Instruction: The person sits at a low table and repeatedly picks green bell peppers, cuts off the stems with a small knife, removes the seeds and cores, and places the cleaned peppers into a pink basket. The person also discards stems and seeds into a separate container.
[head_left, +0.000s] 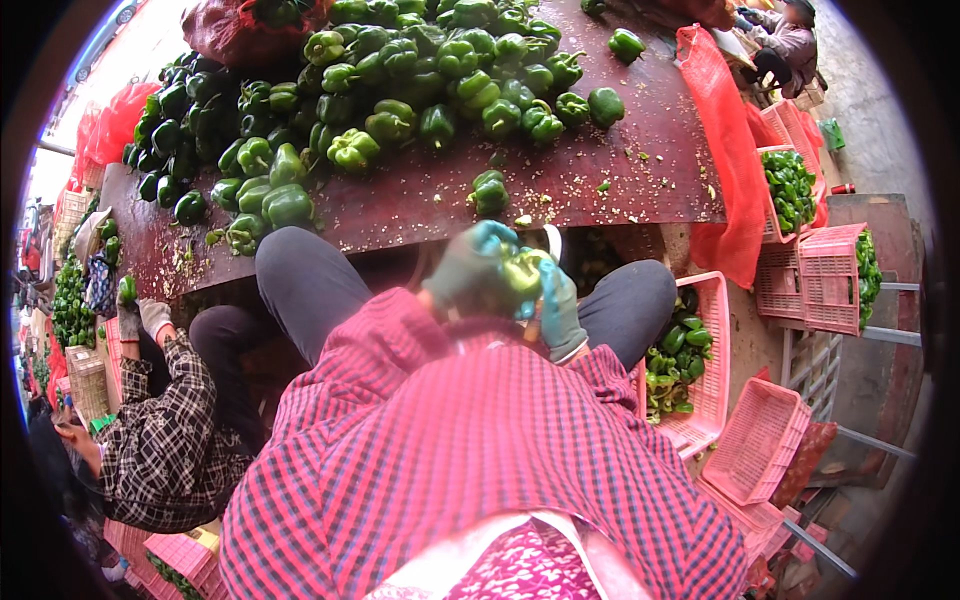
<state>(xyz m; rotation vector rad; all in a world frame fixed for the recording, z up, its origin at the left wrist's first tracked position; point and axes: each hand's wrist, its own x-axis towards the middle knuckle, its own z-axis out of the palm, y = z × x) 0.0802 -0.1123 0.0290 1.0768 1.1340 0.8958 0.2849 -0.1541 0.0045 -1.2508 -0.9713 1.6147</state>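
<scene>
My left hand, in a teal and grey glove and blurred, grips a green bell pepper above my lap. Its cut, pale green side faces up. My right hand, gloved in teal, is close against the pepper's right side. It holds a small knife whose curved, pale blade sticks up past the fingers; most of the handle is hidden. Just beyond my hands, a single bell pepper rests near the edge of the dark red table. A large heap of bell peppers covers the table behind it.
Beside my right knee stands a pink crate with peppers and trimmings. Farther right are an empty pink crate and filled crates. Red mesh hangs over the table's right edge. A co-worker in plaid sits close on my left.
</scene>
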